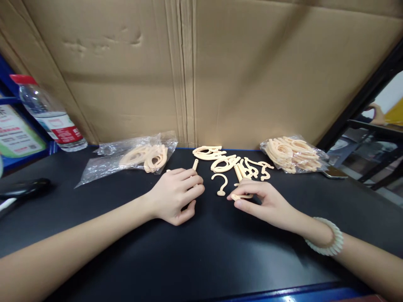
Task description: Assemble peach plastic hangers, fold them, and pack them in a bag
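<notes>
My left hand (178, 195) is closed around a cream-coloured piece (195, 164), whose straight end sticks out above the fingers. Between the thumb and fingers of my right hand (262, 201) is a small curved cream piece (241, 196). A hook-shaped piece (221, 184) lies on the black table (201, 251) between the two hands. Behind them is a loose group of cream pieces, among them ring-like ones (225, 163), curved ones (252, 167) and straight ones partly hidden by my right hand.
At the back left lies a clear plastic bag (107, 163) with cream pieces inside; a fuller bag (294, 155) is at the back right, beside a flat device (335, 172). A bottle (53, 117) stands far left, near a black object (27, 188). Cardboard (126, 84) rises behind.
</notes>
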Demonstrator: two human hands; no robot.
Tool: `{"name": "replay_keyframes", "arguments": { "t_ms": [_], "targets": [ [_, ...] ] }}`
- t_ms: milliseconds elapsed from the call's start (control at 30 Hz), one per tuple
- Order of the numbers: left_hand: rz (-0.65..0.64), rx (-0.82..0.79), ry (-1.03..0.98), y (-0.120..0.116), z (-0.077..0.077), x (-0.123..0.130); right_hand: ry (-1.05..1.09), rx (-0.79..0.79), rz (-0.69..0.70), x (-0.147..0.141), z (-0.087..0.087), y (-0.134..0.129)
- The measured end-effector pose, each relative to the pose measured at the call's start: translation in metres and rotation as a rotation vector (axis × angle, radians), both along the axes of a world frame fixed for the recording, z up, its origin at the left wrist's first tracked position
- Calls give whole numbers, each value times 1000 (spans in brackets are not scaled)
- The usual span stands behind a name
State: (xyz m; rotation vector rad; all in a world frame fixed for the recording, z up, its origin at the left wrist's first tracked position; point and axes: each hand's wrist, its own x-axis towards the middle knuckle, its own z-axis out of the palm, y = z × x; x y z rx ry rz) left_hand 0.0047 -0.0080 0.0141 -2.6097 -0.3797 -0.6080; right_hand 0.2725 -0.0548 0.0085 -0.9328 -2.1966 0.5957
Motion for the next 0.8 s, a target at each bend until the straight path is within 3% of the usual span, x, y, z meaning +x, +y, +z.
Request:
{"name": "replay_keyframes", "arguments": {
  "t_ms": [133,333,500,600,800],
  "targets": [
    [103,22,32,-3,0,4,-18,168,-8,1,-4,2],
    [507,23,123,-20,5,17,-73,435,-150,2,-9,4],
    [677,-65,195,-35,5,24,-23,583,-223,2,-8,4],
    [663,-102,213,-36,5,24,-61,590,-219,1,-9,5],
    [648,-123,178,-30,3,20,-236,373,-107,1,-15,10]
  ]
}}
